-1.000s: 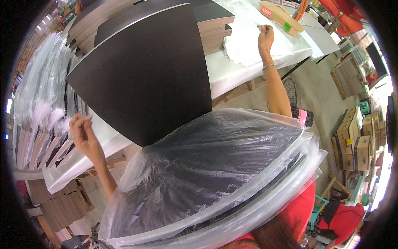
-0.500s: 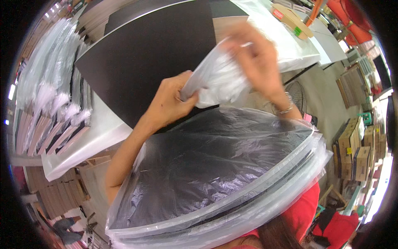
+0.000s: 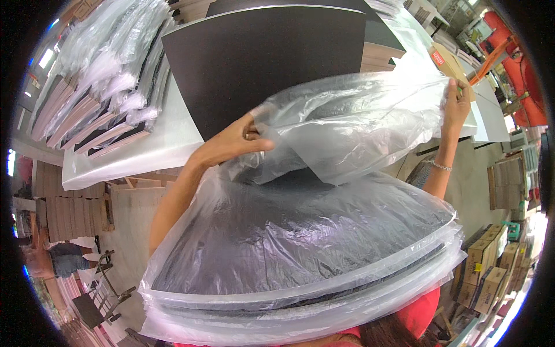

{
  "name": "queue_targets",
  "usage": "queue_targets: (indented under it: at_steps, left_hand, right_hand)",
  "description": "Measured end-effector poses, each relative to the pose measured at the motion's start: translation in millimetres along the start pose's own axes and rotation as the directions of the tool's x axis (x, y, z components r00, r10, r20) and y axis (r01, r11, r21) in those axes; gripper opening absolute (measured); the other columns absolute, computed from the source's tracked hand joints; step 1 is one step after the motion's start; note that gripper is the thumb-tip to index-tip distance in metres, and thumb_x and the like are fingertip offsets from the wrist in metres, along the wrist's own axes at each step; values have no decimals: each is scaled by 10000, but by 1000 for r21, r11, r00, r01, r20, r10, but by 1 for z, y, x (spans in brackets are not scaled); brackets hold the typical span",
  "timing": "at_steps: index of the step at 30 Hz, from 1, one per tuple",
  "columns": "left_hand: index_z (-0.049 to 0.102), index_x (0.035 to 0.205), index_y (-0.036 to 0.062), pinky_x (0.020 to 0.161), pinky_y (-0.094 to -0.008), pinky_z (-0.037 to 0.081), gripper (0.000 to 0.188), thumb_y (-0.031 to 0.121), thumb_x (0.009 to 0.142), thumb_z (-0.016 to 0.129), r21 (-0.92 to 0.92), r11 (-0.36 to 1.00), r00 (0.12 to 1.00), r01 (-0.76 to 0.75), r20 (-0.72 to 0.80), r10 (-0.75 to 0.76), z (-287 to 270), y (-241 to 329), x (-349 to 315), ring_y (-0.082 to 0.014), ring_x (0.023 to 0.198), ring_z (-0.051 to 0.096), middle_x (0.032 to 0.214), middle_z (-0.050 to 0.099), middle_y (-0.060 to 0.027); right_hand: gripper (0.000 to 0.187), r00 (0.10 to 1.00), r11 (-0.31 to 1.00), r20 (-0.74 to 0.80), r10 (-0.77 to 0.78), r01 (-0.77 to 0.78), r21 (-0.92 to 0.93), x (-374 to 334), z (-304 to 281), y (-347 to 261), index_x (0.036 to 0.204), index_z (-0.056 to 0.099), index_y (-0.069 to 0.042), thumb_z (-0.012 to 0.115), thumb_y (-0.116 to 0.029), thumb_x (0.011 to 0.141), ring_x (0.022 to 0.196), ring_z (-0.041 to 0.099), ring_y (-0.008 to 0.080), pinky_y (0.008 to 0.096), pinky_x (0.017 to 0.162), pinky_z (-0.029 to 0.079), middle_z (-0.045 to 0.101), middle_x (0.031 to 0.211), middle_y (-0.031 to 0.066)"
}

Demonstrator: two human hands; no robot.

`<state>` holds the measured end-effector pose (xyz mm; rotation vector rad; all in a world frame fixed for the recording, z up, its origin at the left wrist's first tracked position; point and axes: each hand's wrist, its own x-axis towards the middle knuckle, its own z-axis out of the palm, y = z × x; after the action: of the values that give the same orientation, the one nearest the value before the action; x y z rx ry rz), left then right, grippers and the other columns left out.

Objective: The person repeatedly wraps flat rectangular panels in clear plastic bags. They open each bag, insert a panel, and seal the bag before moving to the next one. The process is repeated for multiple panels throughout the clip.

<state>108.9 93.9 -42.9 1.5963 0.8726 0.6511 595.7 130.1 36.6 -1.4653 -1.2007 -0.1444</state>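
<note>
A clear plastic bag (image 3: 370,133) is spread wide in the air between my hands, puffed out and creased. My right hand (image 3: 457,98) pinches its right end, fingers pressed together. At the left end, my left hand (image 3: 240,139) has the bag's edge at its curled fingers, the thumb standing a little apart. Beneath the bag, close to my body, lies a stack of dark panels in clear plastic (image 3: 300,237), their sleeve edges layered toward me. Beyond the bag, a large black panel (image 3: 266,58) rests on the table, its lower right part hidden by the film.
Several plastic-wrapped panels (image 3: 110,75) are piled on the left of the white-covered table (image 3: 104,162). A cardboard tray (image 3: 451,63) sits at the table's far right. Cardboard boxes (image 3: 483,260) stand on the floor at right. Stacked boards (image 3: 69,220) and another person (image 3: 63,260) are at left.
The bunched plastic bag has been spread out wide. My right hand has moved right and away from the left hand, drawing the bag with it. The view has shifted.
</note>
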Motion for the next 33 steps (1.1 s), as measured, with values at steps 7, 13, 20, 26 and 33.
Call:
queue_targets:
  at_steps: [7,13,20,26,33]
  left_hand:
    - [644,1029,16,768,-246,442,293,264,875,624,363,931,965,-42,-226,132,4,50,30,-103,826,563,919,642,-35]
    - [556,1170,40,726,-292,457,347,270,911,569,142,944,919,-298,-226,324,13,82,27,-144,791,560,912,604,-62]
    - [546,1182,77,685,-275,452,564,269,707,781,267,963,989,-44,-122,79,-19,57,-23,-138,800,551,925,600,-61]
    - [613,1079,42,701,-297,470,513,356,706,774,462,887,998,-10,-57,41,-22,46,-31,-166,809,572,881,603,-57]
    - [645,1041,13,765,-284,456,403,353,827,671,387,917,960,-94,-208,186,-8,53,2,-139,849,585,915,640,-55]
  right_hand:
    - [421,768,819,331,-549,573,30,-36,65,-64,1093,599,-60,739,-220,731,1026,584,283,391,886,422,639,1048,121]
    - [630,522,802,701,-485,-55,595,-136,105,-174,1348,373,-63,690,-140,808,1062,548,171,295,889,448,454,1316,87]
    - [310,647,756,712,-274,-312,575,-123,126,-157,1225,463,-71,536,-162,938,651,416,10,178,556,334,566,800,-16]
    - [302,725,781,634,-270,-221,584,-119,128,-152,1197,495,-40,516,-212,949,624,366,16,183,553,324,546,846,-26]
    - [307,722,823,634,-275,-163,543,-128,119,-168,1220,492,-65,516,-193,941,632,399,38,209,564,346,570,874,4]
